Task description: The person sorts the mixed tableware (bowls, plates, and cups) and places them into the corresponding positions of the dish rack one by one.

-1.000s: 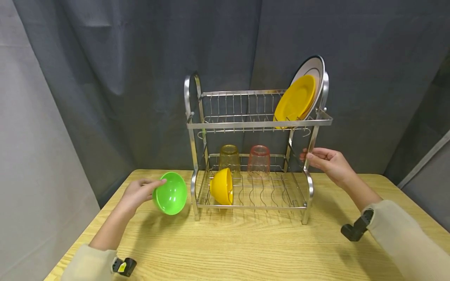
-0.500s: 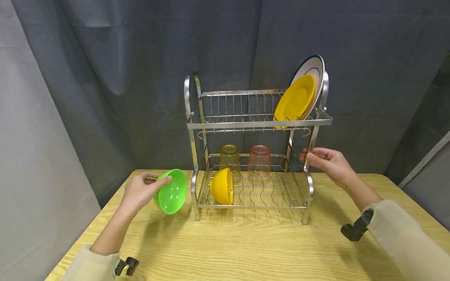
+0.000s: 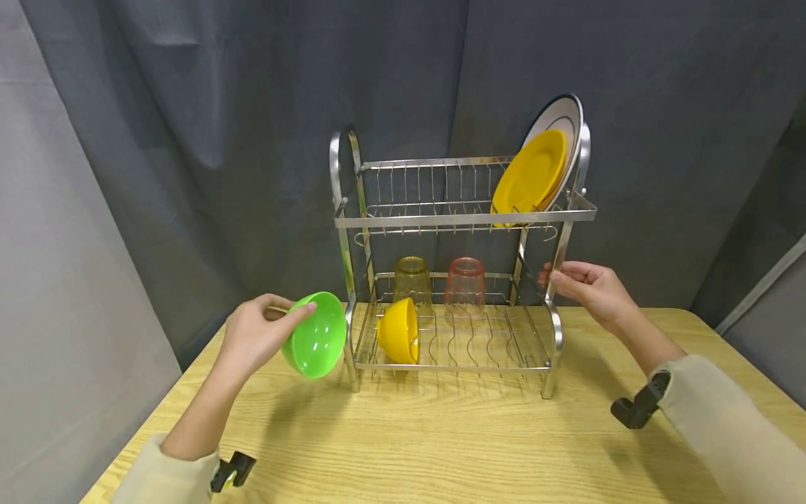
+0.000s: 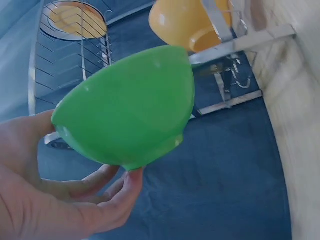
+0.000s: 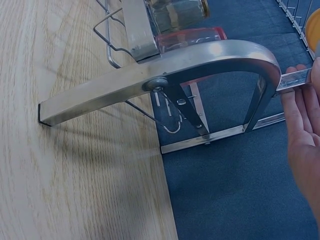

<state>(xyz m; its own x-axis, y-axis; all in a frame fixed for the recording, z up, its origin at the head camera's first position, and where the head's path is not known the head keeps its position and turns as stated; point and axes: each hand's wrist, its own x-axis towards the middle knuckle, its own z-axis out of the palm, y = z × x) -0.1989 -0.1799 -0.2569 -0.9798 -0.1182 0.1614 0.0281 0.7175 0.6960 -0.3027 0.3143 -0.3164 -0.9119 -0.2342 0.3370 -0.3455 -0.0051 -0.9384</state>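
My left hand holds a green bowl, thumb over its rim and fingers against its underside, as the left wrist view also shows. The bowl is tilted on its side, off the table, just left of the two-tier metal dish rack. On the lower tier a yellow bowl stands on edge near the left end. My right hand grips the rack's right upright, thumb in front and fingers behind; in the right wrist view that hand is partly cut off by the frame edge.
Upside down at the back of the lower tier are a yellowish glass and a pink glass. Yellow and white plates lean at the upper tier's right end. A dark curtain hangs behind the wooden table.
My left hand has moved the green bowl slightly up and right, closer to the rack's left leg, with the thumb further over the rim. My right hand stays on the upright.
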